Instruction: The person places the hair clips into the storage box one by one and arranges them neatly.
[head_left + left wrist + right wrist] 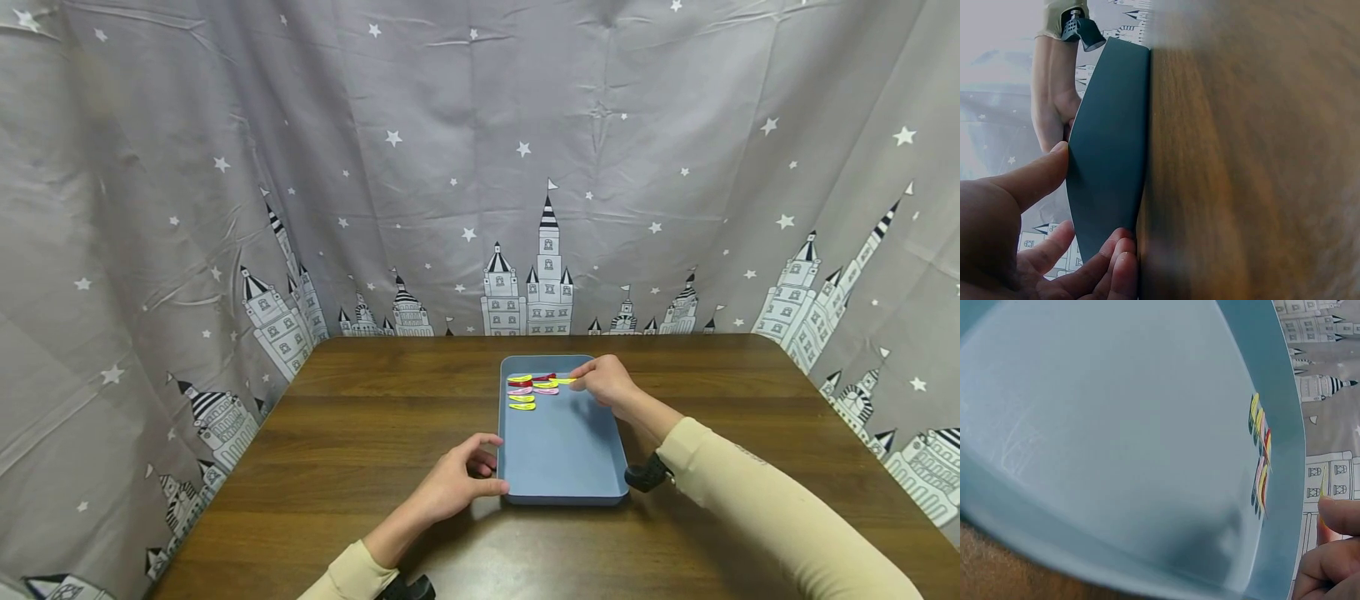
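Observation:
A blue-grey rectangular tray lies on the wooden table, with several snap hair clips in its far left part. My right hand is over the tray's far right side and pinches a yellow hair clip between thumb and finger. Two columns hold yellow, red and pink clips; the lowest on the left is a yellow clip. At the tray's near left, my left hand touches the outer wall, thumb tip at the rim and fingers loosely bent against the side.
The brown table stretches out on both sides of the tray. Behind it hangs a grey curtain with stars and castles. Black wrist devices, one of them the right wrist mount, sit on both forearms near the tray.

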{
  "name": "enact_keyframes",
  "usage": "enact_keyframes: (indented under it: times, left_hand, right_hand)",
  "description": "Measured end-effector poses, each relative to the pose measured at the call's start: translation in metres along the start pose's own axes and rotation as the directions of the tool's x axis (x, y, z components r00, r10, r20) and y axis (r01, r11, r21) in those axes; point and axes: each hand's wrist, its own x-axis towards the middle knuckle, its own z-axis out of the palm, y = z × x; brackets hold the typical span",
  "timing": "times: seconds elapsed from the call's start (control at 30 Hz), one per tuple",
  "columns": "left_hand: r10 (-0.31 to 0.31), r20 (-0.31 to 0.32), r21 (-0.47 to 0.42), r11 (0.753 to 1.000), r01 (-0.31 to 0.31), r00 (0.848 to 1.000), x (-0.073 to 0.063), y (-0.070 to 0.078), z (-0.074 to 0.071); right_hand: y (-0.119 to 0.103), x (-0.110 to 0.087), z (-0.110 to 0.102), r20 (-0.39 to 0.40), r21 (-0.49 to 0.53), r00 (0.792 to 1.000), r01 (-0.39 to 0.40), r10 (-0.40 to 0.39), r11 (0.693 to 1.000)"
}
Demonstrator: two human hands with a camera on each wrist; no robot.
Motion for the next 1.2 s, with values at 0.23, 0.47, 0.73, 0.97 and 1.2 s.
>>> enact_keyframes:
  times: [0.23, 0.47, 0.73, 0.97, 1.2]
  left_hand:
    - [0.002, 0.002, -0.001, 1.000, -0.002, 1.000, 0.000, 0.000, 0.000]
    - [0.004, 0.002, 0.005, 1.000, -0.004, 1.000, 0.000, 0.000, 0.000]
    - [0.000, 0.001, 0.006, 1.000, 0.000, 1.000, 0.000, -0.001, 0.000]
    - [-0.002, 0.001, 0.009, 1.000, 0.002, 1.000, 0.000, -0.002, -0.001]
    - [0.000, -0.007, 0.005, 1.000, 0.001, 1.000, -0.001, 0.001, 0.000]
  right_hand:
    - [-0.002, 0.002, 0.005, 0.008, -0.028, 1.000, 0.005, -0.004, 1.000]
    - [-0.001, 0.006, 0.009, 0.026, -0.034, 1.000, 0.002, -0.001, 0.999]
    - [-0.003, 0.010, 0.015, 0.051, -0.034, 0.999, 0.003, -0.001, 0.999]
    - [0.000, 0.016, 0.025, 0.058, -0.038, 0.998, 0.007, -0.004, 0.999]
    - [0.003, 0.019, 0.031, 0.037, -0.066, 0.999, -0.003, 0.005, 0.998]
